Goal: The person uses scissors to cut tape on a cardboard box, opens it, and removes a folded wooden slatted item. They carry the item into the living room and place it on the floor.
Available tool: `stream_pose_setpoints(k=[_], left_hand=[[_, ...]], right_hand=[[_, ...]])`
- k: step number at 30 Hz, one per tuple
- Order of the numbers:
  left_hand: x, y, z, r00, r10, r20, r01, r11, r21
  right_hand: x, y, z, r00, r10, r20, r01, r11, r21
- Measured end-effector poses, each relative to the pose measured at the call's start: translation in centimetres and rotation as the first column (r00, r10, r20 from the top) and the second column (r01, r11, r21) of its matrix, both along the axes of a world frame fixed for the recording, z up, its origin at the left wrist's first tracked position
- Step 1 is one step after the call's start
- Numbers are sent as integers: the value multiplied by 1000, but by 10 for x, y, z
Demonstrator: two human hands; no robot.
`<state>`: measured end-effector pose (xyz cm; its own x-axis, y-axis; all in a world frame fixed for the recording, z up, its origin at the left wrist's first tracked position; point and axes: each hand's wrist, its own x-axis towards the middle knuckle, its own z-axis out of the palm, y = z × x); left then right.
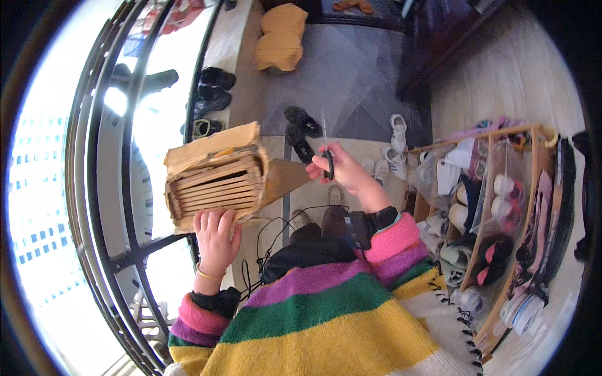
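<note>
A torn, open cardboard box [211,145] is in front of me on the left. Inside, several thin wooden slats [221,190] lie side by side, with a dark gap between two of them. The fingers of my left hand [215,235] hook over the near edge of the box and grip it. What bears the box from below is hidden. Right of the box, my right hand [350,171] holds a pair of scissors [329,165] by the black handles. Their blades point away from me, apart from the cardboard.
On my left runs a dark metal window railing [136,141], with black shoes [214,94] along the ledge. Black shoes [298,134] and white sneakers [396,145] are on the floor. A wooden shoe rack [489,188] stands right. Black cords [282,230] hang near my legs.
</note>
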<state>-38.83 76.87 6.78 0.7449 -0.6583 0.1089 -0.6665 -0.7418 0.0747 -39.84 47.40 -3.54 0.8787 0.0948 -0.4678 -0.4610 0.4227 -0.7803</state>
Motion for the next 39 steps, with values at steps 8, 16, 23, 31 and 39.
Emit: stream_pose_setpoints(k=[8,16,23,31,39], left_hand=[[-11,-56,4,990,85,-109,-94,992,-82],[2,-86,6,950,247,-192,-270,957,-104],[3,-77,4,954,230,-195,-228,973,31],[-40,-44,0,983,-5,-182,5,1000,3],[-34,-53,-1,993,8,-114,-10,1000,-17]], right_hand=[[-70,-43,-53,967,211,-145,-234,958,-164],[-87,-31,-90,978,211,3,-202,941,-273],[-96,-19,-109,955,295,-14,-267,844,-465],[-113,-13,-137,869,423,-258,-493,790,-364],[-100,-3,-147,815,525,-246,-579,716,-390]])
